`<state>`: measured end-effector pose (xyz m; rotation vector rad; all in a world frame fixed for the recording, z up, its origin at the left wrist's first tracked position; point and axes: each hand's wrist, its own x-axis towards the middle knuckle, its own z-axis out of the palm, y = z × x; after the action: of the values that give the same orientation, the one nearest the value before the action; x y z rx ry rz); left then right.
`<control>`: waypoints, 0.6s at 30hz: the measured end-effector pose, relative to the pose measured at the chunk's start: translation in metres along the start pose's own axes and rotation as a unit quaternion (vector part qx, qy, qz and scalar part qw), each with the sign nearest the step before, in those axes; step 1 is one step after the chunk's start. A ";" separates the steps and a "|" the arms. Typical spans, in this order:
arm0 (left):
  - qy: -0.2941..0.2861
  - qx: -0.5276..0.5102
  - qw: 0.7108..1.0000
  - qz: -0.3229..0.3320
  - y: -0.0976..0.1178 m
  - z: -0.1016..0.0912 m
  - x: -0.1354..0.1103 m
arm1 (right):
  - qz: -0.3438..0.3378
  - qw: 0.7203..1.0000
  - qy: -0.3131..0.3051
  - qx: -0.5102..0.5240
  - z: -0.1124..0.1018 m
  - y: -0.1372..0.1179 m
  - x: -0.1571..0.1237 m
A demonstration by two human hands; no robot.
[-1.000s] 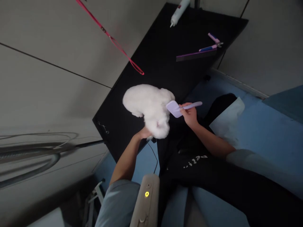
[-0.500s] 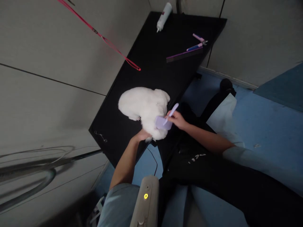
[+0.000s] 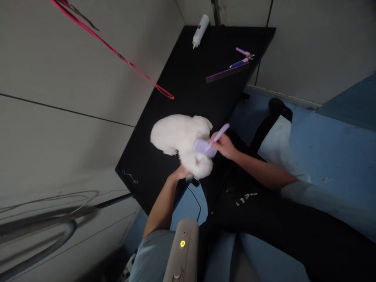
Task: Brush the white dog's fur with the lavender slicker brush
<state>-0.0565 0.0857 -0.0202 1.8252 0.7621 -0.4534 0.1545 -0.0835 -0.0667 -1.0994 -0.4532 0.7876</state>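
Brush, lilac, gripped by handle in right hand, head pressed on white fluffy dog. Left hand cupped under dog's near end; finger closure hidden by fur. Beyond fingers: black table, comb, nail clippers, white bottle, red leash.

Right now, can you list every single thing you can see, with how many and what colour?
Fluffy animal: one, white, near edge of the table.
Table: one, black, against the wall.
Brush: one, lilac, on the animal's fur.
Squeeze bottle: one, white, far table corner.
Comb: one, purple, far side of table.
Clippers: one pair, pink and blue, beside the comb.
Leash: one, red, hanging above the table.
Floor: blue.
Left hand: under the animal, touching it.
Right hand: holding the brush.
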 end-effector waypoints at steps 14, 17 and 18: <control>-0.006 0.022 1.000 -0.005 -0.015 -0.002 0.002 | 0.003 0.995 -0.102 0.001 0.008 -0.007 0.008; -0.001 0.010 1.000 -0.021 -0.019 -0.004 0.002 | -0.009 0.999 -0.045 0.006 0.012 -0.009 0.007; 0.003 0.003 1.000 -0.029 -0.020 -0.004 0.002 | -0.008 0.998 -0.066 -0.001 0.014 -0.009 0.005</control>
<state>-0.0691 0.0951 -0.0340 1.8140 0.8203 -0.4882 0.1510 -0.0730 -0.0528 -1.0481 -0.5721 0.8488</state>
